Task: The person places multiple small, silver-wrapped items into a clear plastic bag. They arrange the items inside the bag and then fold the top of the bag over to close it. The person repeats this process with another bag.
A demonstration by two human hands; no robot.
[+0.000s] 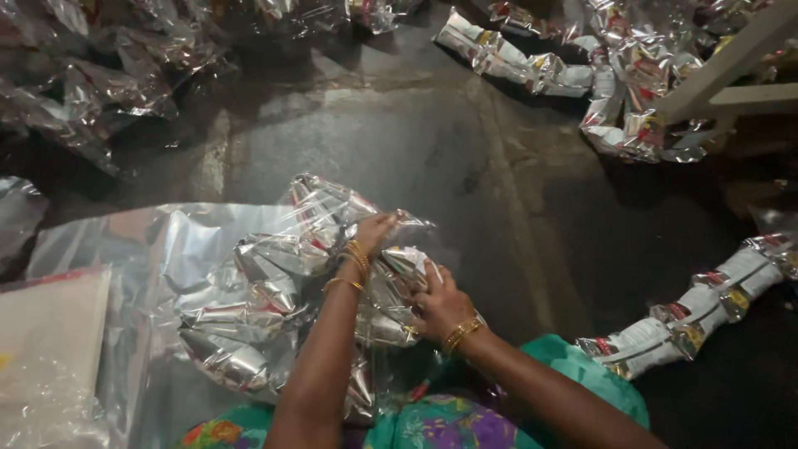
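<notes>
Nearest, the right hand point(440, 306) presses down on a crinkled bundle of silver foil sachets in clear plastic wrap point(283, 299), fingers closed over its right end. The left hand point(374, 231) pinches the wrap at the far top edge. The bundle's long axis runs left to right — mostly left of both hands. Beyond, bare dark concrete floor point(399, 141) lies open; a white-and-silver sachet strip point(698, 312) trails right.

Both forearms reach forward from the bottom edge, bare to the elbow and close together. The left hand point(374, 231) stretches furthest out, wrist bent, fingers curled downward in a grip, gold bangles stacked along the wrist. The right hand point(438, 301) sits nearer the body, knuckles up, fingers pressed down and spread, bangles at its wrist too.
</notes>
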